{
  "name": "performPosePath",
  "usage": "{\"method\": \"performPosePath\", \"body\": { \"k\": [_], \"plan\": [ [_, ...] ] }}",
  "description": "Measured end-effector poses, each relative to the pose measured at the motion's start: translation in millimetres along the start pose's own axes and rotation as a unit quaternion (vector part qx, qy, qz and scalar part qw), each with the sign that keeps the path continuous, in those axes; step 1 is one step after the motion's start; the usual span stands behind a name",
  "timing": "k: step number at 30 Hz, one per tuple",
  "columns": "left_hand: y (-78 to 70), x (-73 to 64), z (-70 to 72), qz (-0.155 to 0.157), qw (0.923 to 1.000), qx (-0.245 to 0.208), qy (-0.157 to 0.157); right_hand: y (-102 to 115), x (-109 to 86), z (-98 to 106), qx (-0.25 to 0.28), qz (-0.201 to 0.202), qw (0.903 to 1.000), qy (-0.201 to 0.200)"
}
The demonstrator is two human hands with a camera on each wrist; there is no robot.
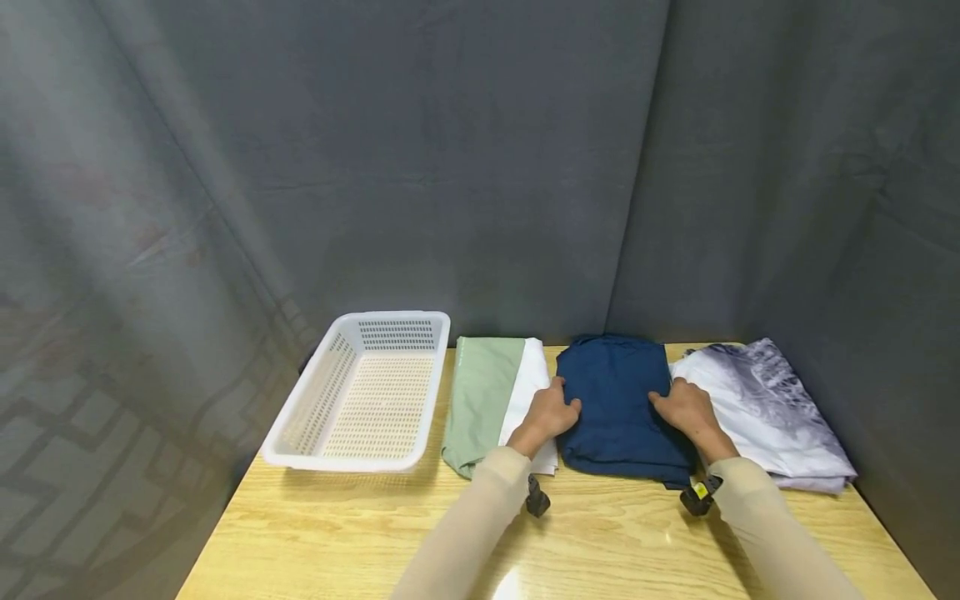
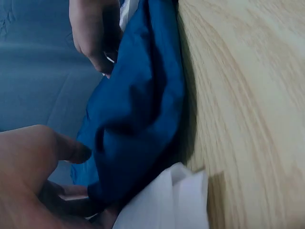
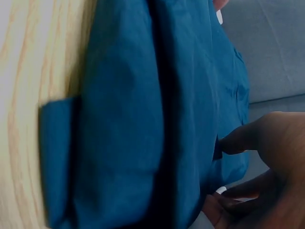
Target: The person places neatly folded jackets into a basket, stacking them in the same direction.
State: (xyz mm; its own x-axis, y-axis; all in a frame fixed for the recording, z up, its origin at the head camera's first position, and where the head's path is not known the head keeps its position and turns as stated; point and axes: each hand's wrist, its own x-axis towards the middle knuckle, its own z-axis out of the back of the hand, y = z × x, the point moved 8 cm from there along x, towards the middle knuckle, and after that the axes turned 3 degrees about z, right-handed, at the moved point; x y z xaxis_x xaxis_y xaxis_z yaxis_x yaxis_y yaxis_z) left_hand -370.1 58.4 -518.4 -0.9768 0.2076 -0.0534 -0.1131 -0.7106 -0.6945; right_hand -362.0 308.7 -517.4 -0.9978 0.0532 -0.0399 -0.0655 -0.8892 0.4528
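Observation:
A folded navy cloth (image 1: 611, 408) lies on the table between both hands, its front edge showing layered folds. My left hand (image 1: 550, 412) grips its left side, thumb on top and fingers curled at the edge, as the left wrist view shows with the thumb (image 2: 76, 150) against the fabric. On the opposite side my right hand (image 1: 686, 408) holds the cloth the same way, its thumb (image 3: 238, 139) pressed on the fabric. Some fingertips are hidden under the folds. Beside the left hand lies a folded green and white cloth (image 1: 483, 392); a white and grey patterned cloth (image 1: 757, 417) sits by the right hand.
A white perforated plastic basket (image 1: 273, 450) stands at the table's left, with only its slotted floor showing inside. Dark grey curtains (image 1: 450, 167) hang behind and at the sides of the wooden table (image 1: 360, 533).

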Motion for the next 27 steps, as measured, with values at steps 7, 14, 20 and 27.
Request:
{"method": "performPosePath", "body": {
  "k": [7, 14, 20, 27],
  "plan": [
    [-7.4, -10.9, 1.3, 0.022, 0.9994, 0.026, -0.003, 2, -1.9, -5, -0.01, 0.009, 0.9998, 0.013],
    [-5.0, -5.7, -4.9, -0.003, 0.9999, -0.008, 0.01, 6, -1.9, -7, 0.047, -0.004, 0.9985, 0.03],
    [-2.7, 0.2, -10.4, -0.038, 0.9979, -0.052, 0.004, 4, -4.1, -5, 0.087, -0.017, 0.9956, 0.031],
    [-5.9, -5.7, -6.3, -0.009, 0.9972, -0.071, 0.019, -1, -7.0, -10, 0.189, -0.067, 0.9785, 0.05]
  ]
}}
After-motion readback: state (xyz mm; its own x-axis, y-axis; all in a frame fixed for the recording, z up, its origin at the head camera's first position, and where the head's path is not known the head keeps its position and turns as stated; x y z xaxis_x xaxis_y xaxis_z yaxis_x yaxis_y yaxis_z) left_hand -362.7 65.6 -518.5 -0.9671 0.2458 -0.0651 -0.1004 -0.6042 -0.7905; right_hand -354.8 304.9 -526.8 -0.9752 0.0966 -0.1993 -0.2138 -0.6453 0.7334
